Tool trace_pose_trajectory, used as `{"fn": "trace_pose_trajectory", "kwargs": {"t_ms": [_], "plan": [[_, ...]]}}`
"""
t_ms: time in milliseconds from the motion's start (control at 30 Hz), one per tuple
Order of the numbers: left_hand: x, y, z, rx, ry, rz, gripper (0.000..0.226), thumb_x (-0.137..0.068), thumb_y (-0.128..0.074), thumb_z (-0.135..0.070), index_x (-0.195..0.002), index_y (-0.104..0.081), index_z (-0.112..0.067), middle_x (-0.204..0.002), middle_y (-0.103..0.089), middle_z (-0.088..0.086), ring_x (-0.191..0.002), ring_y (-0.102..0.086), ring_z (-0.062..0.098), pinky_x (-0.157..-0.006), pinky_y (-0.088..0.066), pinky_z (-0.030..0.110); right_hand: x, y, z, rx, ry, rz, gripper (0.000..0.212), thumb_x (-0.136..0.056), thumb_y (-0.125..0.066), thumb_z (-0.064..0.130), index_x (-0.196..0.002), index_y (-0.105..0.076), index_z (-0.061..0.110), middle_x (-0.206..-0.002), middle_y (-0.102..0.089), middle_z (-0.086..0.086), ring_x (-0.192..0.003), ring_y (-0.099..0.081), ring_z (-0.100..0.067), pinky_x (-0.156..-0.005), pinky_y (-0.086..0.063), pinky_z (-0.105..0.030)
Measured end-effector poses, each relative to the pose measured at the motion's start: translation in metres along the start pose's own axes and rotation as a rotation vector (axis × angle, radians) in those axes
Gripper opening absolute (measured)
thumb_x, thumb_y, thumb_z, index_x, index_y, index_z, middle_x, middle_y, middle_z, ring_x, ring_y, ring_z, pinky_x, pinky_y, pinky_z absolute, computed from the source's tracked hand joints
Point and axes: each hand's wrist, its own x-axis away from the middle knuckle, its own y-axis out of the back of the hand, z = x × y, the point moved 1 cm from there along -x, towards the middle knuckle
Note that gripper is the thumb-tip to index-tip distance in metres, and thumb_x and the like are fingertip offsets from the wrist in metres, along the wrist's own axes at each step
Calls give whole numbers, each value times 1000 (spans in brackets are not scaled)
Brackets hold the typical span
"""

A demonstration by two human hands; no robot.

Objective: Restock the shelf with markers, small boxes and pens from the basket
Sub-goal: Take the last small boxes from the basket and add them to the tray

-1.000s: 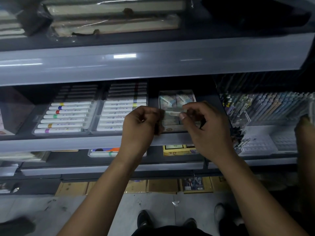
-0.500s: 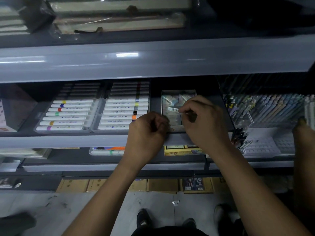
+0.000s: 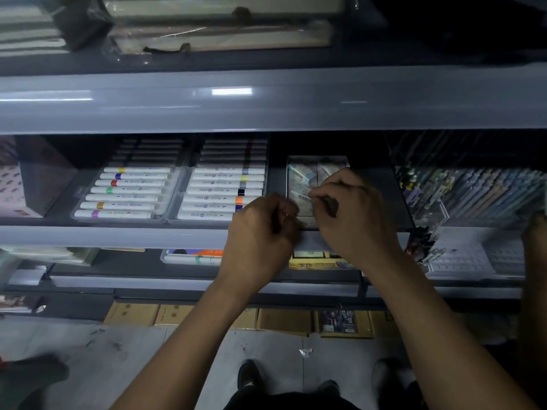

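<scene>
A clear tray (image 3: 337, 160) of small boxes (image 3: 303, 173) stands on the middle shelf (image 3: 118, 236), right of two trays of white markers (image 3: 124, 198) (image 3: 219, 198). My right hand (image 3: 355, 217) reaches over the tray's front and pinches one small barcoded box (image 3: 300, 194) between thumb and fingertips. At the tray's front left corner my left hand (image 3: 260, 232) has its fingers curled, seemingly around the tray's edge; the contact is hidden by the hand. The basket is out of view.
Packed pens (image 3: 473, 190) fill a rack to the right, with a white slotted holder (image 3: 461, 258) below them. Another person's hand (image 3: 535, 232) shows at the far right edge. Cardboard cartons (image 3: 284, 319) line the floor under the lowest shelf. A box (image 3: 26, 179) sits far left.
The tray of small boxes has slid deeper onto the shelf. My left hand dropped to its front left corner, and my right hand moved up onto a barcoded box.
</scene>
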Motion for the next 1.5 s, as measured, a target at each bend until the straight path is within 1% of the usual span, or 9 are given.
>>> {"fn": "trace_pose_trajectory", "kwargs": {"t_ms": [67,333,433,567,733,1033,1200,1267,1500], "plan": [[2,0,-1,-43,-28,-8,20,-92,-55,-21,-101,-73,-23,-90,-74,-11,-76,-68,9,-69,-56,38,1,-1,-1,23,10,5,15,-96,-67,21,-102,-79,12,-105,-58,2,-94,-61,-17,-81,-46,-24],[19,7,-3,-192,-114,-5,29,-96,-61,-12,-119,-72,-25,-104,-68,-7,-79,-64,9,-71,-55,36,7,-4,-3,62,44,0,31,-97,-63,23,-121,-72,7,-116,-56,-3,-112,-55,-23,-97,-51,-37],[31,18,-2,-193,-85,-13,23,-97,-62,-15,-113,-71,-27,-104,-68,-11,-76,-65,8,-69,-56,37,8,-6,-1,-43,8,-38,36,-96,-55,31,-121,-70,9,-119,-53,-2,-111,-57,-25,-92,-52,-36],[54,38,8,-251,-15,-70,16,-99,-64,-18,-111,-71,-24,-98,-67,-12,-77,-66,7,-68,-57,37,12,-12,17,-112,-49,-78,30,-96,-53,32,-115,-66,13,-124,-50,-5,-113,-57,-23,-81,-39,-15],[85,69,34,-371,60,-141,16,-96,-65,-21,-111,-72,-24,-97,-66,-10,-77,-63,9,-67,-56,38,29,-30,61,-45,111,-67,27,-95,-54,30,-107,-68,10,-112,-56,-9,-107,-55,-25,-81,-41,-25],[167,165,97,-491,227,-170,23,-100,-55,-30,-118,-69,-26,-107,-64,-6,-83,-64,14,-65,-54,32,77,-93,180,-55,332,162,24,-94,-57,28,-106,-70,11,-107,-58,-4,-103,-55,-24,-80,-54,-38],[229,241,152,-544,360,-239,24,-96,-58,-26,-118,-69,-26,-107,-66,-5,-82,-65,15,-65,-54,31,104,-153,267,-85,407,304,19,-95,-65,25,-110,-70,14,-107,-59,-3,-97,-51,-14,-77,-39,-25],[257,271,173,-552,424,-281,23,-96,-59,-28,-117,-68,-26,-106,-65,-6,-84,-65,17,-66,-54,33,113,-181,301,-109,433,373,20,-96,-64,28,-111,-70,15,-107,-59,-1,-96,-50,-12,-75,-40,-24],[349,359,229,-574,657,-393,25,-97,-58,-32,-118,-67,-24,-110,-65,-1,-88,-67,25,-71,-57,43,146,-262,419,-147,596,524,23,-94,-63,27,-111,-72,14,-107,-60,-3,-101,-54,-22,-80,-55,-41]]}}
